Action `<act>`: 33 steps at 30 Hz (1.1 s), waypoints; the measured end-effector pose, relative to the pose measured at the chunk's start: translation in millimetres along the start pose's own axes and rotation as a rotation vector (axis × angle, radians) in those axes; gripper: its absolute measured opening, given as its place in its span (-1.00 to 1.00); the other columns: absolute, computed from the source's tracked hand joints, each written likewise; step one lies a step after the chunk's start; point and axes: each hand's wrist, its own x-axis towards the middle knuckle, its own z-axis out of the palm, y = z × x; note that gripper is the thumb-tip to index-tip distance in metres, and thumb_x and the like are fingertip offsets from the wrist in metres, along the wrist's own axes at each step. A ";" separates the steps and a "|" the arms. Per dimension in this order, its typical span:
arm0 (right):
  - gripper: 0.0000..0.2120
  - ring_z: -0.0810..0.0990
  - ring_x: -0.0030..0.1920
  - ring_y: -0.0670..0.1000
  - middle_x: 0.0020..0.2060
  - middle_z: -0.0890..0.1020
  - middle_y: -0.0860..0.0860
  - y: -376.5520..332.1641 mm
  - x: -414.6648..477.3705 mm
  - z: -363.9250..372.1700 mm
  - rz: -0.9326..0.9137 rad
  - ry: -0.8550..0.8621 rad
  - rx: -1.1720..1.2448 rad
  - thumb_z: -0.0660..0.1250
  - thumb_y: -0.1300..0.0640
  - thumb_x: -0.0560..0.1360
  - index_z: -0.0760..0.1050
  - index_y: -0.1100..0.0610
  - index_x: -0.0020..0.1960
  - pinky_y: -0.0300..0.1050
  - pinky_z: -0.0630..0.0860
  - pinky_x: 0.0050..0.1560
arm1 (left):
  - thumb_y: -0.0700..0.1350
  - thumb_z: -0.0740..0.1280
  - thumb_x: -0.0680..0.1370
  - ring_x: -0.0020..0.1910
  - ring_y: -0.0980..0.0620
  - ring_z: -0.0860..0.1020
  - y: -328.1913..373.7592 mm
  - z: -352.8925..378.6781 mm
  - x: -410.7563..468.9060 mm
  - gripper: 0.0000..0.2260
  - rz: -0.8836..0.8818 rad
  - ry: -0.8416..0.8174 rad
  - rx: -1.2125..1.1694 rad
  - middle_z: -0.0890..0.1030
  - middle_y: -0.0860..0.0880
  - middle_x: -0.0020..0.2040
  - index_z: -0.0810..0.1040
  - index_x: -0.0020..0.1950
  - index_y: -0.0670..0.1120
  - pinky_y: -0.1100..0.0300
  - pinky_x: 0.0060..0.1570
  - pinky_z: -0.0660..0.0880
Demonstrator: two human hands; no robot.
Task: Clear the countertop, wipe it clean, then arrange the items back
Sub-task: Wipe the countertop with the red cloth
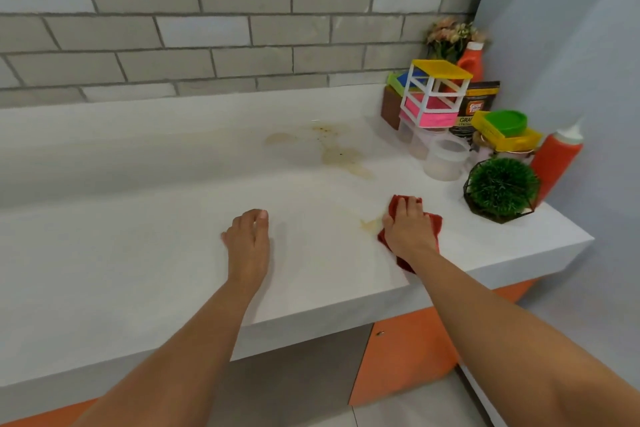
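My right hand [408, 227] presses flat on a red cloth [434, 222] lying on the white countertop [138, 236], right beside a small brownish smear [370, 222]. Larger brownish stains [341, 154] spread further back on the counter. My left hand [248, 237] rests on the bare counter with its fingers loose and holds nothing. The cleared items are crowded into the far right corner: a small colourful drawer rack [434, 97], clear plastic cups [445, 158], a round green plant in a wire holder [502, 189] and a red squeeze bottle [556, 166].
Also in that corner are a dark food pouch [479, 102], yellow containers with a green lid [505, 130], an orange bottle [469, 61] and dried flowers [450, 35]. A grey brick wall backs the counter. Orange cabinet doors [401, 357] sit below its front edge.
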 end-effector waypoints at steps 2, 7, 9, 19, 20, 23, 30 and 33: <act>-0.46 -0.09 0.53 0.13 0.52 -0.04 0.19 -26.7 -3.8 6.2 -0.111 -0.030 0.002 -0.13 0.01 0.64 -0.10 0.26 0.52 0.04 -0.03 0.51 | -0.03 0.01 0.65 0.19 -0.11 0.38 -2.5 3.1 1.4 -0.67 -0.024 0.046 0.043 0.50 -0.13 0.11 0.47 0.18 -0.17 0.01 0.39 0.05; -0.47 -0.13 0.53 0.04 0.53 -0.10 0.08 -81.5 -73.6 18.5 -0.550 -0.145 0.075 -0.09 0.00 0.64 -0.11 0.16 0.54 -0.05 -0.15 0.50 | -0.04 -0.01 0.65 0.20 -0.12 0.37 4.2 3.5 -3.0 -0.66 -0.003 0.057 0.096 0.49 -0.13 0.11 0.46 0.18 -0.21 -0.03 0.40 0.06; -0.48 -0.14 0.53 -0.02 0.54 -0.11 0.01 -67.4 -77.3 17.5 -0.592 -0.170 0.119 -0.09 -0.02 0.64 -0.10 0.10 0.54 -0.08 -0.18 0.49 | -0.05 -0.01 0.65 0.21 -0.10 0.37 6.0 2.8 -5.0 -0.66 -0.009 0.073 0.086 0.48 -0.09 0.09 0.46 0.19 -0.21 0.09 0.35 0.06; -0.46 -0.13 0.53 0.13 0.53 -0.05 0.17 -22.2 53.7 10.5 -0.204 -0.047 0.017 -0.12 0.01 0.64 -0.10 0.27 0.52 0.05 -0.09 0.52 | -0.05 0.00 0.66 0.11 0.04 0.34 10.1 8.5 -9.2 -0.68 -0.029 0.110 0.059 0.44 0.02 0.02 0.45 0.18 -0.17 0.10 0.37 0.07; -0.45 -0.15 0.53 0.13 0.53 -0.07 0.17 -40.4 50.1 14.7 -0.246 -0.061 0.032 -0.12 0.01 0.64 -0.12 0.26 0.52 0.05 -0.11 0.52 | -0.05 0.00 0.65 0.09 0.04 0.35 10.7 8.5 -9.3 -0.69 -0.024 0.117 0.059 0.44 0.02 0.01 0.45 0.17 -0.17 0.10 0.36 0.10; -0.45 -0.20 0.53 0.09 0.53 -0.11 0.13 -92.6 6.7 28.1 -0.473 -0.131 0.084 -0.13 0.00 0.64 -0.15 0.24 0.53 0.00 -0.19 0.50 | -0.06 0.00 0.65 0.08 0.02 0.36 14.6 7.6 -8.7 -0.68 -0.017 0.129 0.072 0.45 0.02 0.01 0.46 0.18 -0.19 0.12 0.27 0.17; -0.48 -0.14 0.53 0.00 0.54 -0.08 0.04 -48.3 -28.2 19.7 -0.659 -0.131 0.139 -0.07 0.01 0.64 -0.06 0.14 0.54 -0.06 -0.18 0.50 | -0.08 0.00 0.66 0.04 0.03 0.35 15.2 8.9 -10.5 -0.67 -0.049 0.158 0.062 0.43 0.00 -0.01 0.47 0.16 -0.23 0.03 0.29 0.23; -0.49 -0.07 0.53 0.05 0.53 -0.01 0.11 -13.0 28.5 14.9 -0.346 -0.047 0.104 -0.05 0.04 0.63 0.00 0.21 0.52 0.00 -0.10 0.50 | -0.07 0.01 0.66 0.03 0.04 0.36 15.1 9.7 -10.2 -0.69 -0.054 0.161 0.037 0.45 0.01 -0.01 0.47 0.14 -0.19 0.02 0.30 0.24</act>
